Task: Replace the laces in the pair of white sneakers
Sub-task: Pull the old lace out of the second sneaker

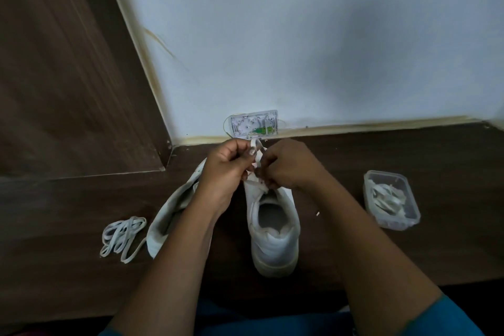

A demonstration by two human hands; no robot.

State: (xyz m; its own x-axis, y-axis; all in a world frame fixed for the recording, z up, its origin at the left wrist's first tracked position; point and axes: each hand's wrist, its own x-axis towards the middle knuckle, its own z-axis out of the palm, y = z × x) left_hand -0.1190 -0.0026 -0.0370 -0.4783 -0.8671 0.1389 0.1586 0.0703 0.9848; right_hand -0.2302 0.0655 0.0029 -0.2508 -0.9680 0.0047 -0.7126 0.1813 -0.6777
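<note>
Left hand [229, 163] and right hand [286, 165], fingers curled, both pinch a white lace [257, 148] over the upright sneaker [272, 232], toe toward 12 o'clock, likely easing eyelet access. Other sneaker [169, 213] lies at 9 o'clock, loose laces [122, 234] at 8.

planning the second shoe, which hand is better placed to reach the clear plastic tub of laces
Right, probably: the clear plastic tub lies on the right hand's side of the upright white sneaker; the left hand would cross over. Both pinch the white lace.

Toe and eyelets of sneaker [272, 240] unseen
</note>
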